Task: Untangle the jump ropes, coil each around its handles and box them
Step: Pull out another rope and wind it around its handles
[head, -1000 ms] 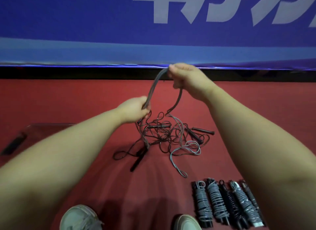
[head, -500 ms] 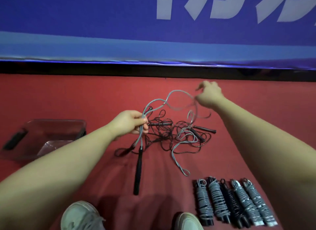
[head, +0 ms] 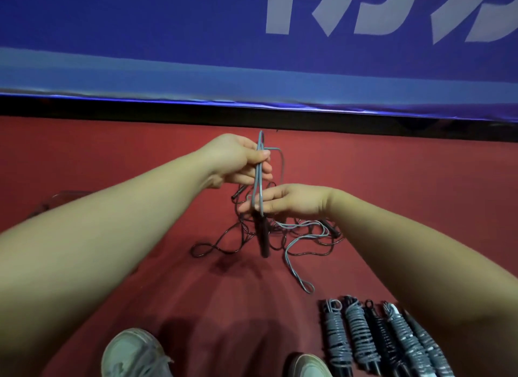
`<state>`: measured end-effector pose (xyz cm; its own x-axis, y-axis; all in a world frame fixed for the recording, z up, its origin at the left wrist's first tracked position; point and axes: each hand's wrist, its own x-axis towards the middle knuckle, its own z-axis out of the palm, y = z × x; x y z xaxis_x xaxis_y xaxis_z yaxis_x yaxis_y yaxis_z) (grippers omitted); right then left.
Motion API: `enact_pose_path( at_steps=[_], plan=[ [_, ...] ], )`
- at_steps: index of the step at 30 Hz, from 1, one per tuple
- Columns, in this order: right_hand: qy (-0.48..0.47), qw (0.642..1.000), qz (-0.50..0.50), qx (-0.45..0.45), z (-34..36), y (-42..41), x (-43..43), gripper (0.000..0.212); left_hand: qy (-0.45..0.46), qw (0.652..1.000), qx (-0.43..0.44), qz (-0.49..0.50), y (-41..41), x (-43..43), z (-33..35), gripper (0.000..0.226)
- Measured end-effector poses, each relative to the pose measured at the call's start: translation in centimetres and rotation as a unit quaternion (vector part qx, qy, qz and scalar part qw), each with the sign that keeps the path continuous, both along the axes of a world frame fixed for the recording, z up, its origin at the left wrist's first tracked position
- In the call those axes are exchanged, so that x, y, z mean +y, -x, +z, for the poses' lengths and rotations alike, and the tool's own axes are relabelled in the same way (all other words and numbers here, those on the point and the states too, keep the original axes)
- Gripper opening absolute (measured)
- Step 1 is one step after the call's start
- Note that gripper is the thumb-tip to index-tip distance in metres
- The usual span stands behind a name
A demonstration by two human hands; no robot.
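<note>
Grey rope (head: 258, 169) doubled into upright strands, raised above the floor between both hands. Gripped near the top by the left hand (head: 235, 159), fingers curled round the strands, a short loop poking out above the fist. Pinched lower down by the right hand (head: 291, 202), thumb over nearly straight fingers, strands crossing the fingertips. Just below that pinch, a black handle (head: 263, 240) hanging straight down; touching the floor or not, cannot tell. One more grey strand bending off beside the fist and dropping to the right, into the tangle (head: 305, 231).

Tangle spread on the red floor (head: 84, 152) under and beyond the hands: thin black cord in loose loops to the left, grey cord trailing toward the near right and ending in a small loop.

Near right, apart from the tangle: five coiled ropes (head: 361, 340) laid side by side, each wound round its handles, mostly grey, one black.

Far left, behind the left forearm: faint edge of a clear box (head: 66, 194), contents not readable.

Bottom edge: two pale shoes (head: 134, 354). Beyond the floor, a dark strip and a blue banner (head: 140, 26) with large white lettering.
</note>
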<state>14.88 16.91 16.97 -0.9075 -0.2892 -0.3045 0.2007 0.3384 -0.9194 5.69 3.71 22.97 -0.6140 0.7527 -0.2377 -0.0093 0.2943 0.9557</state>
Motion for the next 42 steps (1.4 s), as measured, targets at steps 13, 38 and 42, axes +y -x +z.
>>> enact_pose_path(
  at_steps=[13, 38, 42],
  plan=[
    [0.082, 0.993, -0.073, 0.040, 3.3, 1.7, -2.4, 0.017, -0.017, 0.999, 0.042, 0.022, 2.2, -1.9, 2.1, 0.012],
    [0.431, 0.755, -0.494, -0.024, 1.4, 2.6, -5.7, 0.011, 0.176, 0.884, 0.386, 0.196, -3.6, -1.4, -9.3, 0.061],
    [0.451, 0.756, -0.473, -0.032, 1.5, 2.5, -5.8, 0.011, 0.198, 0.863, 0.422, 0.197, -2.6, -1.5, -9.0, 0.027]
  ],
)
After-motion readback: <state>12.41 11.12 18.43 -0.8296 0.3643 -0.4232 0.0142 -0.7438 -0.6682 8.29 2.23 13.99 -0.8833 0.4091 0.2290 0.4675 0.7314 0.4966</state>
